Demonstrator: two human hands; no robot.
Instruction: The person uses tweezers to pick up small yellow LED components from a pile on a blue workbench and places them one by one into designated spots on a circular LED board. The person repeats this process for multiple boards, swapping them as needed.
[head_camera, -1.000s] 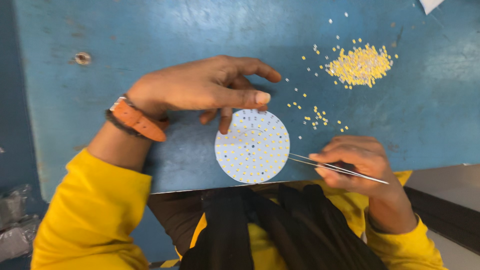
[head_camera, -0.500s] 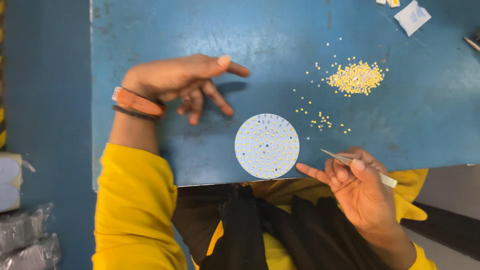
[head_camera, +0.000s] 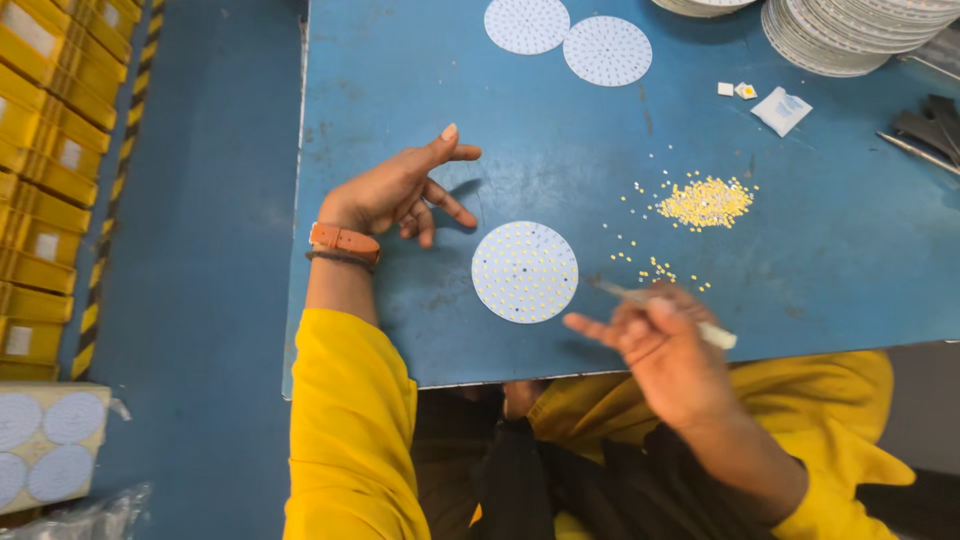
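Observation:
A round white board (head_camera: 524, 271) dotted with small yellow chips lies flat on the blue table (head_camera: 560, 130). My left hand (head_camera: 402, 188) rests on the table just left of the disc, fingers loosely apart, holding nothing. My right hand (head_camera: 660, 340) is near the table's front edge, right of the disc, gripping thin metal tweezers (head_camera: 655, 302) whose tip points left toward the disc. A pile of tiny yellow chips (head_camera: 706, 201) lies to the right, with loose ones scattered toward the disc.
Two more round white boards (head_camera: 568, 38) lie at the far edge, and stacks of discs (head_camera: 830, 25) stand at the far right. A small white packet (head_camera: 782, 110) and dark tools (head_camera: 925, 135) are at right. Yellow bins (head_camera: 45, 170) line the left floor.
My left hand has lifted off the disc and moved left. My right hand drew the tweezers back from the disc. The view has widened and shifted.

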